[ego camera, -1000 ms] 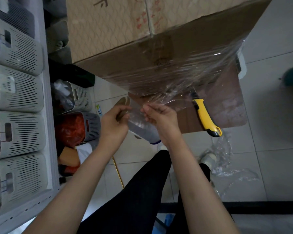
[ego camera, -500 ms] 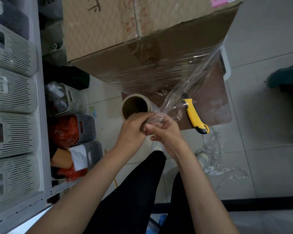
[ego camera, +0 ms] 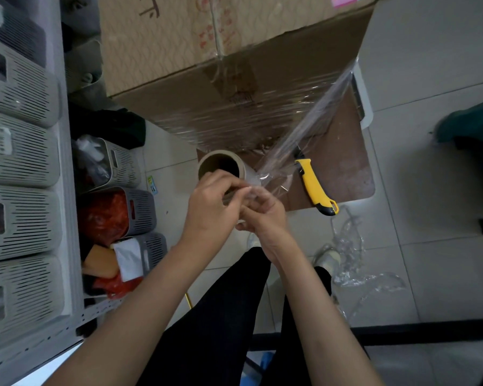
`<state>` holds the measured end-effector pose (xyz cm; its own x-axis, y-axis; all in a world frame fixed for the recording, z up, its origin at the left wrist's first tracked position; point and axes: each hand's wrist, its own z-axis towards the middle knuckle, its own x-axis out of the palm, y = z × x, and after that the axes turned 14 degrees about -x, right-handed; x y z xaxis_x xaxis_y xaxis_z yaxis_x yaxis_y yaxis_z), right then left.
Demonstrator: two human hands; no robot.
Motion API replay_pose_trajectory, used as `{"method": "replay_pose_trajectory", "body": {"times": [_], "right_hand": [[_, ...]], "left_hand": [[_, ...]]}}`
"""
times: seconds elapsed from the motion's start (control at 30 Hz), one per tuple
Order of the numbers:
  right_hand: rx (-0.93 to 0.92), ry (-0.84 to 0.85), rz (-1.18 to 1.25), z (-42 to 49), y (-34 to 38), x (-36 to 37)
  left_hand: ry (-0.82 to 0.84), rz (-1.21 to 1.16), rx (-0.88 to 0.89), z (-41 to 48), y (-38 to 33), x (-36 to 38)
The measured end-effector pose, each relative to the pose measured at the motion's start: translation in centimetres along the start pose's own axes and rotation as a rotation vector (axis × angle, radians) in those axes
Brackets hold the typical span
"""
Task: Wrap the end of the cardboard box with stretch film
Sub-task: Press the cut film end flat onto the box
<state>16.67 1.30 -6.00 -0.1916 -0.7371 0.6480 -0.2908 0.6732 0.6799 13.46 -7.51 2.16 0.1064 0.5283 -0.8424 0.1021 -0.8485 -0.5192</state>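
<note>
**Film roll held in both hands below the wrapped box end**

The cardboard box (ego camera: 229, 51) is corrugated and brown, its top face pale with a wavy print and a taped centre seam. Its near end carries glossy, wrinkled layers of stretch film (ego camera: 262, 107), and a clear twisted band runs from the box's right corner down to the roll (ego camera: 221, 167). The roll stands just below the box end; its core is a round cardboard tube with a dark hollow.

The left hand (ego camera: 209, 207) has its fingers clamped around the roll's side. The right hand (ego camera: 265, 215), touching the left, has its fingers pinched together on the film at the roll.

Right of the roll, a yellow plastic utility knife (ego camera: 315, 188) with a black tip lies on a reddish-brown board (ego camera: 346, 162) under the box. Crumpled clear film scraps (ego camera: 349, 254) lie on the tiled floor (ego camera: 430, 65) below the knife.

Left of the roll, slotted grey plastic baskets (ego camera: 142, 210) hold red bagged material (ego camera: 106, 215), clear bags and orange and white items; contents otherwise unclear.
</note>
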Motion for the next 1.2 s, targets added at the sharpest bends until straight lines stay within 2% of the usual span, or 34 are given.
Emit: {"method": "replay_pose_trajectory", "body": {"times": [0.1, 0.17, 0.27, 0.33, 0.5, 0.77, 0.93, 1.2], "right_hand": [[0.004, 0.048, 0.015, -0.3, 0.2, -0.6], [0.032, 0.095, 0.145, -0.3, 0.7, -1.6], [0.058, 0.131, 0.420, 0.0, 1.6, -3.2], [0.038, 0.115, 0.471, 0.6, 2.2, -3.4], [-0.021, 0.193, 0.507, 1.8, 2.8, -1.3], [-0.112, -0.089, 0.314, 1.5, 2.7, 0.7], [-0.170, -0.244, 0.162, 0.6, 2.8, 0.7], [-0.300, -0.329, -0.107, 0.2, 3.0, 1.7]], "left_hand": [[0.069, -0.128, -0.154, -0.2, 0.0, -0.4], [0.130, -0.204, -0.233, 0.1, 0.1, -1.0], [0.215, -0.282, -0.290, 1.0, 0.2, -2.0], [0.290, -0.319, -0.309, 1.5, 0.3, -2.8], [0.426, -0.444, -0.323, 2.4, 0.4, -4.4], [0.422, -0.400, -0.340, 2.7, 0.4, -5.1], [0.294, -0.323, -0.315, 3.6, 0.2, -5.8], [0.184, -0.145, -0.120, 4.4, -0.1, -7.0]]}}
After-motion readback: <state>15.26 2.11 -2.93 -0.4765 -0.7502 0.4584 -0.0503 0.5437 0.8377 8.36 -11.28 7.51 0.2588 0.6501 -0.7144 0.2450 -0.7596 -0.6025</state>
